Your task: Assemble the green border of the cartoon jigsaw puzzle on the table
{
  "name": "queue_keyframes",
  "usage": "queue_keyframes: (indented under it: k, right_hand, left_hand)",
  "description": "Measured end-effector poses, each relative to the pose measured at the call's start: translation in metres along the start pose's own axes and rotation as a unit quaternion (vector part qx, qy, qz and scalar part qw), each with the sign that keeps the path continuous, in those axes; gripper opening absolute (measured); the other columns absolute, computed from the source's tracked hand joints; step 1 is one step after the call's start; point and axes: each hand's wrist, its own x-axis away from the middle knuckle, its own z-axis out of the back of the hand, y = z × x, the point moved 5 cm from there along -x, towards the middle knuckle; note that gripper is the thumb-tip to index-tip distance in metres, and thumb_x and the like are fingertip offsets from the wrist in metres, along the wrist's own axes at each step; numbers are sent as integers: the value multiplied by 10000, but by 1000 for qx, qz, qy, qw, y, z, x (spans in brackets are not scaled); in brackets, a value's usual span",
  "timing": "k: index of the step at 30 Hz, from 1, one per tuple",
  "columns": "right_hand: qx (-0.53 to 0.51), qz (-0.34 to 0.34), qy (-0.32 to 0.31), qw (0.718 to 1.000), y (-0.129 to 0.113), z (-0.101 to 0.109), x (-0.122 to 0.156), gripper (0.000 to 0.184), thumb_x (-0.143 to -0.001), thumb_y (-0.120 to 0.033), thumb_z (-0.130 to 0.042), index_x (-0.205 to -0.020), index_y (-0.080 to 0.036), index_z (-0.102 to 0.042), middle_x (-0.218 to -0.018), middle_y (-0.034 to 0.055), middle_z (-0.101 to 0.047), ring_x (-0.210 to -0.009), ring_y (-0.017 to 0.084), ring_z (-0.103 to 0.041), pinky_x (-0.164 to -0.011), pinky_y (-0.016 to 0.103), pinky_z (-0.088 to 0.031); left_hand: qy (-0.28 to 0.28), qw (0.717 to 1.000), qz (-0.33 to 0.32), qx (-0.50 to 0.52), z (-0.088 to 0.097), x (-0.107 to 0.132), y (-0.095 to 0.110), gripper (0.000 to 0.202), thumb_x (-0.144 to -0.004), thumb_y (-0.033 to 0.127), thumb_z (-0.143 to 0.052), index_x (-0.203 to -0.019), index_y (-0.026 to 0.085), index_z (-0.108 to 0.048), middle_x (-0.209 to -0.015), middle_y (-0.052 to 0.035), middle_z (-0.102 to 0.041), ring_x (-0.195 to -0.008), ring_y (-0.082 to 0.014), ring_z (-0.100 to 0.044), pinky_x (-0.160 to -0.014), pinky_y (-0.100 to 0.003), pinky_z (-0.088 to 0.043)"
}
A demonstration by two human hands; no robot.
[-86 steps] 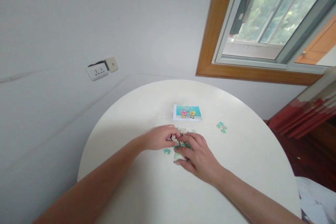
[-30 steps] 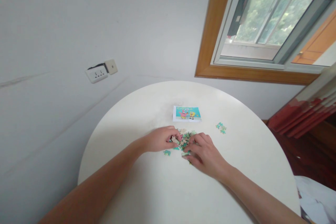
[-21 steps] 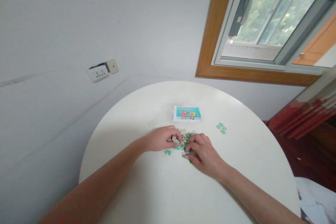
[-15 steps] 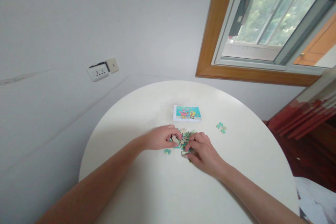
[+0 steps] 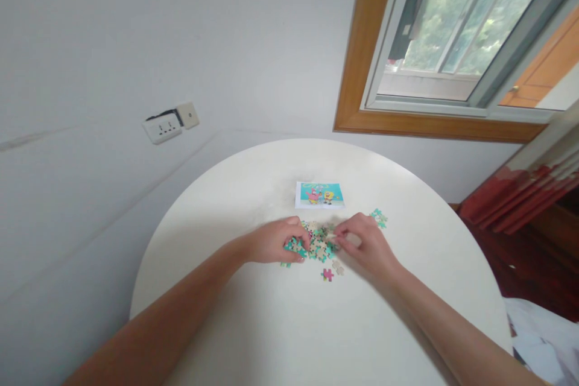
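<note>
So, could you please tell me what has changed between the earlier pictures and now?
The right hand has moved forward and rightward and seems to pinch a blurred piece. A pink piece and a pale piece now show on the near side of the pile of puzzle pieces, where that hand was. The left hand and the picture card stayed put.

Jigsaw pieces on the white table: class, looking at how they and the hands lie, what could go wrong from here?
1. The green jigsaw cluster lies just beyond the right hand, which might brush it apart.
2. The left hand curls around part of the jigsaw pile, so some pieces could be overlooked beneath it.
3. The pink jigsaw piece lies apart on the near side of the pile, where the right hand might sweep it aside.
</note>
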Motion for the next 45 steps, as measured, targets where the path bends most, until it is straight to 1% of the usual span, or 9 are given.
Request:
queue_keyframes:
  k: [3,6,10,18,27,33,37,40,45]
  right_hand:
    - [47,-78,66,994,47,25,-8,152,-827,-340,-593,-866,-220,-677,-749,22,-685,-755,190,-588,-731,324,-395]
    - [88,-171,101,976,89,40,-9,230,-832,-379,-547,-798,-209,-699,-762,36,-700,-737,200,-593,-688,316,-397]
    - [159,-217,103,958,111,43,-4,247,-839,-360,-526,-834,-228,-734,-804,41,-720,-826,237,-589,-722,342,-380]
    - [251,-213,28,944,111,30,-3,258,-880,-292,-486,-933,-277,-738,-999,41,-705,-960,263,-528,-731,358,-351]
    - [241,-194,69,948,114,41,3,274,-875,-311,-476,-971,-264,-729,-1007,41,-674,-956,250,-523,-772,360,-373]
    - [223,-157,22,962,105,27,5,267,-861,-293,-483,-980,-293,-723,-1130,24,-644,-1059,273,-496,-829,403,-386]
    - [196,-145,41,969,106,26,6,299,-876,-309,-466,-1046,-243,-703,-1138,58,-640,-1064,271,-502,-877,416,-395]
    - [176,-119,60,975,92,27,5,313,-879,-299,-461,-1084,-207,-679,-1096,83,-648,-1034,265,-518,-887,421,-399]
    - [110,-33,26,993,31,11,5,292,-883,-249,-468,-1106,-227,-655,-1029,72,-653,-991,239,-536,-866,405,-402]
  left_hand:
    - [6,1000,6,7,0,-1,-3,251,-769,349,-676,-980,215,-643,-882,9,-488,-715,-99,-488,-683,-195,-377]
    - [11,1000,5,7,0,-1,-4,255,-768,360,-673,-972,211,-642,-883,11,-494,-700,-92,-487,-674,-197,-377]
    - [8,1000,10,5,0,-2,-4,255,-780,380,-653,-975,217,-643,-899,6,-512,-725,-100,-501,-668,-198,-380]
    - [8,1000,9,1,1,-1,-2,249,-794,390,-631,-968,213,-644,-908,-2,-511,-715,-100,-494,-669,-209,-389]
    - [9,1000,13,14,1,-1,-3,255,-788,386,-635,-972,210,-645,-900,-4,-503,-707,-101,-489,-666,-212,-395]
    - [20,999,19,21,1,-1,-7,233,-765,293,-653,-977,200,-640,-881,-3,-497,-708,-101,-501,-662,-208,-400]
    - [30,999,6,28,3,0,-6,217,-763,263,-642,-966,189,-627,-908,-8,-489,-701,-97,-498,-664,-208,-405]
    - [34,999,7,26,6,1,-5,217,-779,290,-629,-972,189,-625,-893,-9,-485,-689,-98,-490,-651,-208,-402]
    - [84,996,14,-8,18,2,-8,210,-828,335,-572,-962,184,-626,-842,-11,-506,-674,-105,-473,-650,-212,-391]
